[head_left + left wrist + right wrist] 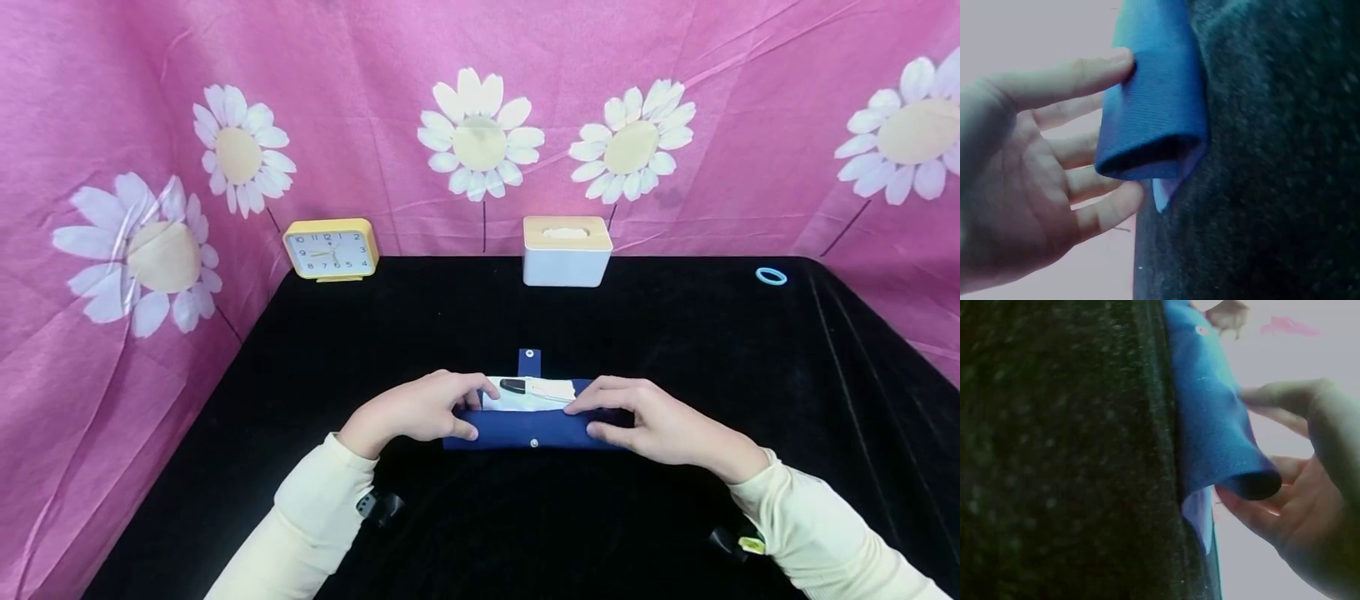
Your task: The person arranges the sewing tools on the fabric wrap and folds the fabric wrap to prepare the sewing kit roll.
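Observation:
A navy blue fabric pouch point(517, 429) lies crosswise in front of me, its near part folded over into a hollow roll. My left hand point(423, 408) grips the left end, thumb on the near side and fingers behind. The right hand point(663, 421) holds the right end the same way. Behind the fold shows a white inner piece point(491, 402) with a small black object point(513, 386) on it. A tab point(529, 367) with a metal snap sticks out at the far side; another snap point(534, 443) sits on the near face. Both wrist views show the roll's open end.
The table wears a black velvety cloth point(420, 325). At the back stand a yellow clock point(330, 250) on the left and a white tissue box point(566, 262) with a wooden-look lid near the middle. A light blue ring point(771, 277) lies far right. Pink flowered curtain surrounds the table.

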